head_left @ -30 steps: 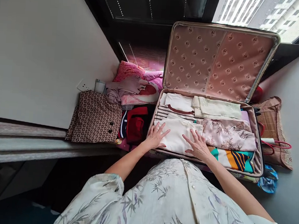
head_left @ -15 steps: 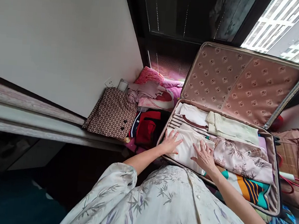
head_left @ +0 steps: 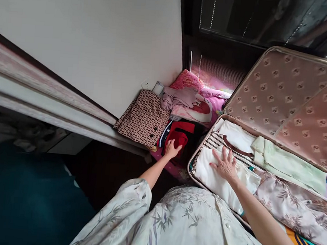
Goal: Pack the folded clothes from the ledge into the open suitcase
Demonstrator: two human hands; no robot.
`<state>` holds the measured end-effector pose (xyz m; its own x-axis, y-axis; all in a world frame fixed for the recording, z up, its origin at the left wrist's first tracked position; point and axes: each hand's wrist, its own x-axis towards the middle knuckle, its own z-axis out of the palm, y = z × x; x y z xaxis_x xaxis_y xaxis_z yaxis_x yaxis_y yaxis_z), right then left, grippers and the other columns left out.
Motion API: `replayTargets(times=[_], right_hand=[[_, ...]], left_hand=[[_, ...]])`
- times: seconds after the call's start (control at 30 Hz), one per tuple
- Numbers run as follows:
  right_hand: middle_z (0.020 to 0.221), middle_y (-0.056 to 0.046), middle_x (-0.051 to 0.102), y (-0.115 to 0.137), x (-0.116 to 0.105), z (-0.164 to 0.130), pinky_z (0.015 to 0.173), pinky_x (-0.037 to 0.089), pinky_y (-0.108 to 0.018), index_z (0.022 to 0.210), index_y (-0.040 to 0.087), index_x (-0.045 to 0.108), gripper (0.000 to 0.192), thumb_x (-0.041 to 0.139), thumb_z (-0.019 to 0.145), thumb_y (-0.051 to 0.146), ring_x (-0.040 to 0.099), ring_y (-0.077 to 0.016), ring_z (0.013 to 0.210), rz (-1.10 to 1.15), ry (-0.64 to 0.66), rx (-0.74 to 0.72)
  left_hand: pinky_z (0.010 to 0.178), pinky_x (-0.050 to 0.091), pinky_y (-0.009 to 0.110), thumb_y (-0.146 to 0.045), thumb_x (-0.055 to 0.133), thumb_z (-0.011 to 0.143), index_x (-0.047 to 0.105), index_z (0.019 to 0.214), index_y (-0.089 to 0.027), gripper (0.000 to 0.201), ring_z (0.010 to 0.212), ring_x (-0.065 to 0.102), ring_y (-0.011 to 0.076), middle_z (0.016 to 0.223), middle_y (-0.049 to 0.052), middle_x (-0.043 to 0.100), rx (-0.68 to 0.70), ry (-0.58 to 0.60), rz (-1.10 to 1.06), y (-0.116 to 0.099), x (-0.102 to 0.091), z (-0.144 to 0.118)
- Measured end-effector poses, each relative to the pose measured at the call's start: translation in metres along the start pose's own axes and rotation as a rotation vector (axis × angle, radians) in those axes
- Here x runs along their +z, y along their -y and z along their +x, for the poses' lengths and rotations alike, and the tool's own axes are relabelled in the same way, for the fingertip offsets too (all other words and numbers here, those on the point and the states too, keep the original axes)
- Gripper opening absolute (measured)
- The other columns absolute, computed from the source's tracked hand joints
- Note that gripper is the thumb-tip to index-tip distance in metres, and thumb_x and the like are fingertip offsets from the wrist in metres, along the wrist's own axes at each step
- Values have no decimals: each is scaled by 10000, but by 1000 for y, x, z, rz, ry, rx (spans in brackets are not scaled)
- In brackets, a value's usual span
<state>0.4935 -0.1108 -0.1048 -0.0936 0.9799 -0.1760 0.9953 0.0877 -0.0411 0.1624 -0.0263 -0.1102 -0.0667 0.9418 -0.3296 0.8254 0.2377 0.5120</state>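
My left hand [head_left: 173,150] is at the near edge of a folded red garment [head_left: 182,138], with its fingers apart and slightly bent. Whether the fingertips press on the cloth is hard to tell. Palm down and fingers spread, my right hand [head_left: 225,166] rests on a folded white garment [head_left: 209,171] in the suitcase [head_left: 192,159]. A striped top with a brown neckband [head_left: 235,146] lies just beyond it. To the right are a pale green folded garment [head_left: 291,159] and a pinkish leaf-print garment [head_left: 284,198].
The suitcase lid [head_left: 290,98] stands raised against the dark window frame. Left of the red garment lies a brown patterned garment [head_left: 145,117] by the white wall [head_left: 102,38]. Behind are a mauve cloth [head_left: 182,97] and a pink pillow [head_left: 188,80].
My left hand has left the white garment and moved left, out of the suitcase, to the red garment. My right hand stays on the white garment. The view has swung left.
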Motion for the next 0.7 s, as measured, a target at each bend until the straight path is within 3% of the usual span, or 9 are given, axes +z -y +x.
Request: replayTargets(times=[0.07, 0.13, 0.2, 0.27, 0.4, 0.53, 0.63, 0.7], right_hand=[[1770, -73, -26, -1, 0, 0, 1136, 272, -753, 1635, 425, 288, 698, 400, 989, 664, 66, -515, 1568, 2, 21, 11], [1770, -56, -65, 0, -1, 0, 1146, 267, -742, 1632, 426, 299, 695, 399, 988, 668, 63, -512, 1571, -2, 41, 25], [1768, -45, -90, 0, -3, 1, 1157, 257, -732, 1627, 427, 312, 690, 400, 987, 671, 59, -505, 1574, -9, 56, 36], [1768, -44, -91, 1, -4, 1, 1163, 248, -730, 1625, 426, 320, 686, 395, 989, 672, 53, -497, 1578, -14, 64, 40], [1771, -52, -52, 2, -6, 1, 1167, 241, -730, 1623, 422, 326, 684, 382, 991, 676, 39, -490, 1582, -4, 73, 44], [1772, -39, -47, 3, -7, 0, 1176, 244, -716, 1617, 436, 334, 680, 398, 985, 679, 39, -485, 1584, 18, 66, 57], [1771, -24, -74, 2, -4, 0, 1175, 246, -717, 1621, 449, 313, 682, 413, 983, 668, 39, -481, 1586, 16, 54, 54], [1767, -14, -105, 1, -2, 0, 1169, 255, -721, 1632, 447, 280, 701, 428, 980, 656, 35, -482, 1585, 5, 49, 48]], left_hand=[[1160, 368, 538, -582, 703, 846, 253, 1617, -145, 994, 1535, 319, 397, 1656, 281, 276, -61, 150, 62, 21, 21, -2], [1152, 343, 591, -643, 730, 791, 127, 1647, -152, 1157, 1560, 228, 450, 1684, 312, 168, -74, 171, 108, 24, 43, -4], [1141, 343, 608, -610, 711, 815, 108, 1650, -118, 1141, 1548, 232, 482, 1668, 340, 183, -94, 112, 155, 16, 59, -4], [1117, 379, 593, -510, 646, 885, 166, 1642, -84, 992, 1511, 318, 481, 1629, 346, 280, -111, 57, 188, 7, 64, 1], [1068, 464, 490, -315, 468, 993, 367, 1574, -86, 633, 1354, 556, 372, 1484, 279, 524, -133, 51, 130, 8, 48, 15], [1015, 503, 415, -291, 415, 1033, 514, 1460, -116, 472, 1195, 675, 304, 1278, 214, 687, -172, 109, 87, 26, 19, 30], [1030, 491, 382, -332, 468, 1031, 520, 1454, -136, 469, 1198, 674, 280, 1287, 194, 684, -147, 139, 83, 28, 11, 32], [1063, 471, 433, -408, 578, 981, 426, 1537, -149, 632, 1307, 601, 334, 1450, 229, 570, -121, 147, 96, 19, 20, 26]])
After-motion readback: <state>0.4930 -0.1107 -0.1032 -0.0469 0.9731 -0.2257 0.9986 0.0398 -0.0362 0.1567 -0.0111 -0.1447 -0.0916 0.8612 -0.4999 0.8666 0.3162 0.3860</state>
